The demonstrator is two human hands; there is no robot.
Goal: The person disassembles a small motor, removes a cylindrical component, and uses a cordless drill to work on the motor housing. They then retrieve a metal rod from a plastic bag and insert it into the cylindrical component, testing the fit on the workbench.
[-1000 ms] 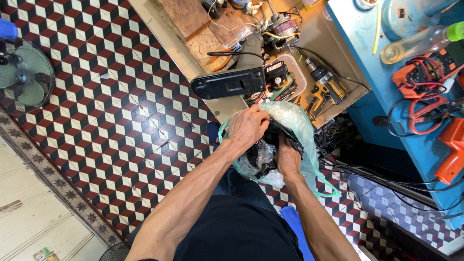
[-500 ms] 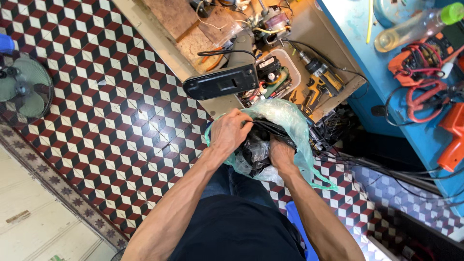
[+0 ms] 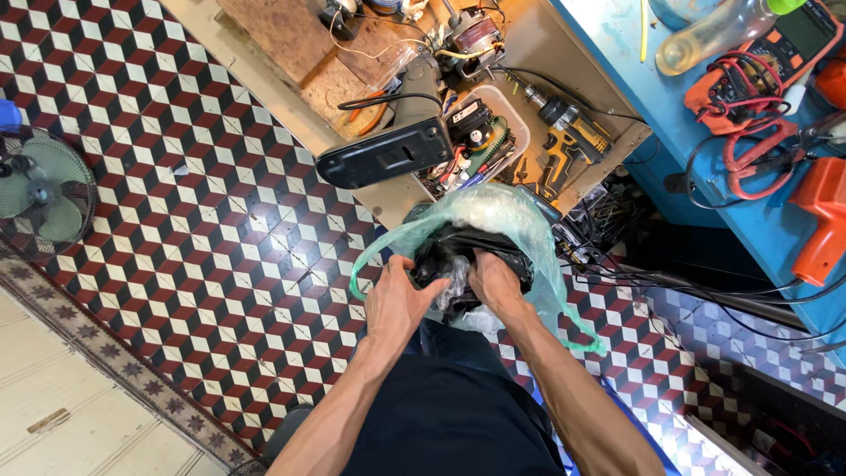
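Head view, looking straight down over your lap; your left hand (image 3: 397,304) rests on the near left rim of a pale green plastic bag (image 3: 507,220), its fingers curled over the edge of the black object (image 3: 458,256) that sits inside the bag; the grip is pressed onto that black edge, thumb side towards you; your right hand (image 3: 495,282) is pushed into the mouth of the bag just beside the left, fingers buried among black and clear crinkled plastic, so you cannot tell whether that grip is spread or pinching; the bag with its black load lies above your dark-trousered knees, over the chequered tiled floor (image 3: 176,194), just off the near edge of the low brown table (image 3: 264,62); on that table, close to its near edge, stands a black appliance base (image 3: 388,154) with a cord; beside it, towards the right corner, a clear tray of circuit parts (image 3: 480,132) and a yellow-and-black drill (image 3: 568,132); at the far edge sits a small motor (image 3: 467,35); to the right, a blue table (image 3: 705,132) carries an orange multimeter (image 3: 775,53) with red leads and a clear bottle (image 3: 714,35); a green fan (image 3: 40,189) stands on the floor at the left.
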